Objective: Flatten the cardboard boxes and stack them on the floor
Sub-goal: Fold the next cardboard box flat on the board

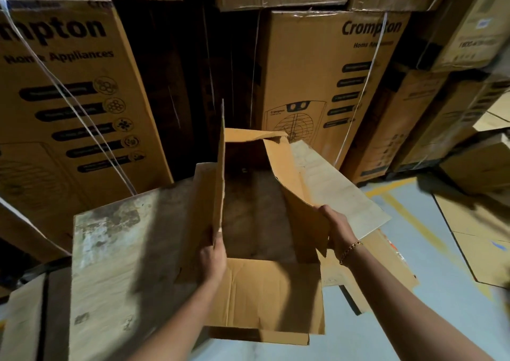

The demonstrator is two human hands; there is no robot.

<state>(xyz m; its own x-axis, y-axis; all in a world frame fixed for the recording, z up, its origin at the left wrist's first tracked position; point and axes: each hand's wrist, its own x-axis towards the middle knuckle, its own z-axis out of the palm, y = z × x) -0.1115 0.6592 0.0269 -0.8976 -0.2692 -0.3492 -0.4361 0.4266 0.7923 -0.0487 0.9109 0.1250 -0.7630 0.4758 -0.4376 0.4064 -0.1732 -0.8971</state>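
Nearest, both forearms enter from the bottom edge. Left hand [212, 258] grips the lower end of an upright flap seen edge-on, fingertips hidden behind it. Right hand [335, 231], gold chain bracelet [350, 250] at the wrist, clasps the right wall, fingers curled out of sight round the fold. Between them is the open brown cardboard box [265, 291], held up, near flap hanging toward the camera, interior dark. A stained grey-brown cardboard panel [116, 264] spreads to the left; whether it belongs to the box is unclear. Flattened brown cardboard sheets [483, 236] lie on the pale grey floor [430, 286], blurred at the right edge. Beyond stand tall printed brown cartons [331, 84] with white straps [69, 104], tops cut off.
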